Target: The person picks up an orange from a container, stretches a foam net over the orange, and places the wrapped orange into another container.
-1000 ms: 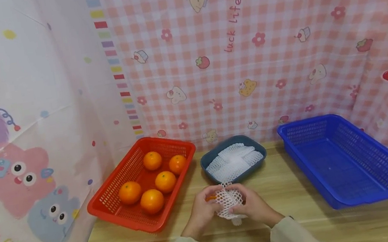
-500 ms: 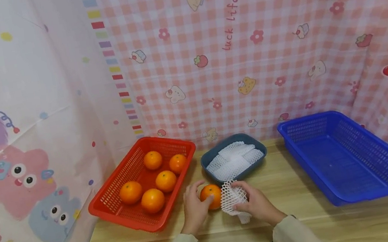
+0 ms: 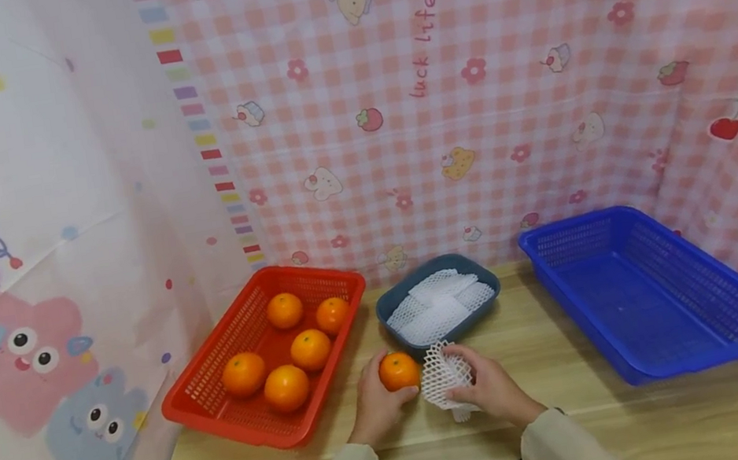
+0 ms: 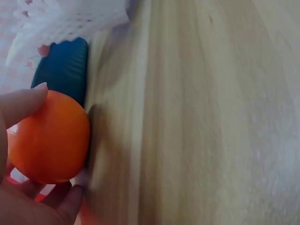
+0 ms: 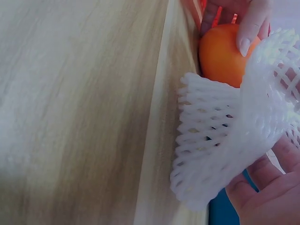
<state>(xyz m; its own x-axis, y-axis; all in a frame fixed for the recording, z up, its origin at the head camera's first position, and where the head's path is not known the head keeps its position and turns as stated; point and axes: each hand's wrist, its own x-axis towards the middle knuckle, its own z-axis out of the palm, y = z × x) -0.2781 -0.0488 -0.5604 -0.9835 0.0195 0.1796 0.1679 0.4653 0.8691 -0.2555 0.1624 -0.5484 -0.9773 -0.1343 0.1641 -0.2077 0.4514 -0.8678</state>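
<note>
In the head view my left hand [image 3: 375,402] grips an orange [image 3: 399,372] low over the table, just in front of the small teal tray. Thumb and fingers curl round the same orange [image 4: 51,140] in the left wrist view. Close on its right, my right hand [image 3: 494,386] holds a white foam net sleeve [image 3: 445,381] between thumb and fingers. From the right wrist, the foam net [image 5: 211,136] looks widened and partly covers the orange [image 5: 220,54]. No fruit shows inside the net.
A red basket [image 3: 227,432] with several oranges [image 3: 287,388] stands at left. The teal tray [image 3: 395,337] at back centre bears more white foam nets [image 3: 438,307]. A blue basket [image 3: 647,316] stands at right. Patterned cloths hang behind and on both sides.
A second ago the net hid most of the orange between both hands. The orange and net have come apart leftward and rightward, and my left fingers have closed round the orange.
</note>
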